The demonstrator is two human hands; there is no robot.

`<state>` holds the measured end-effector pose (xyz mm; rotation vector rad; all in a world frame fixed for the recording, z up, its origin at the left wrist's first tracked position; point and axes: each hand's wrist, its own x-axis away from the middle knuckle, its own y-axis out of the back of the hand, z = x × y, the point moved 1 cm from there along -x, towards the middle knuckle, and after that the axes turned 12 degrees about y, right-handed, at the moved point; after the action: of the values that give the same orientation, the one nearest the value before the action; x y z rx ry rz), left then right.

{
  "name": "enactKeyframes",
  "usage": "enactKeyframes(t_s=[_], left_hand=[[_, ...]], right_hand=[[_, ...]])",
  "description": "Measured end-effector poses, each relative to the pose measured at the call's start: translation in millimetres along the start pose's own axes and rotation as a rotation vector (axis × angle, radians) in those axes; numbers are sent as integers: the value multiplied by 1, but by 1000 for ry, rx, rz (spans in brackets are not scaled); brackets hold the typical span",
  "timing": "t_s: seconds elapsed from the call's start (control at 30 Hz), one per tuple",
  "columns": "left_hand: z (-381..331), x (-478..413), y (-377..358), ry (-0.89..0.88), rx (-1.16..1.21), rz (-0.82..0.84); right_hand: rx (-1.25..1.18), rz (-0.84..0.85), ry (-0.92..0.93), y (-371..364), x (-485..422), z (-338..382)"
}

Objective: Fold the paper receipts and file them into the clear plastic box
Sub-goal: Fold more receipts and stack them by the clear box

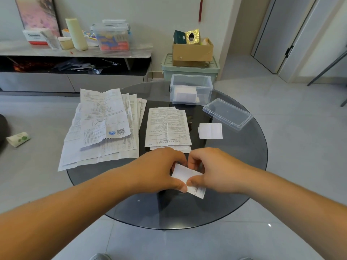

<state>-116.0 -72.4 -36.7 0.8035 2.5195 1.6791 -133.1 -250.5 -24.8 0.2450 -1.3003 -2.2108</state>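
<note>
My left hand [161, 169] and my right hand [212, 169] meet over the near middle of the round glass table [253, 147]. Both pinch one small folded white receipt [185, 174] between thumbs and fingers. The clear plastic box [191, 89] stands open at the table's far side with folded papers inside. Its lid [227, 113] lies to the right of it. A folded white receipt [210, 130] lies flat near the lid. A stack of printed receipts [167, 126] sits just beyond my hands. A larger spread of unfolded receipts [101, 124] covers the table's left edge.
A low TV cabinet [75, 53] with a storage tub, cups and boxes runs along the far wall. A green bin [189, 69] with a cardboard box on top stands behind the table. A tissue pack [18, 138] lies on the floor at left.
</note>
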Motion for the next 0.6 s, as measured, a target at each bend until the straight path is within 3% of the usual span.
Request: enactKeyframes(t_s=[0.17, 0.4, 0.6], left_hand=[[-10, -9, 2, -6, -53, -64], [-24, -44, 26, 0, 127, -339], [-6, -67, 27, 29, -88, -477]], right_hand=[[-132, -18, 30, 13, 4, -18], [-131, -402, -31, 59, -15, -66], [-30, -410, -94, 53, -42, -95]])
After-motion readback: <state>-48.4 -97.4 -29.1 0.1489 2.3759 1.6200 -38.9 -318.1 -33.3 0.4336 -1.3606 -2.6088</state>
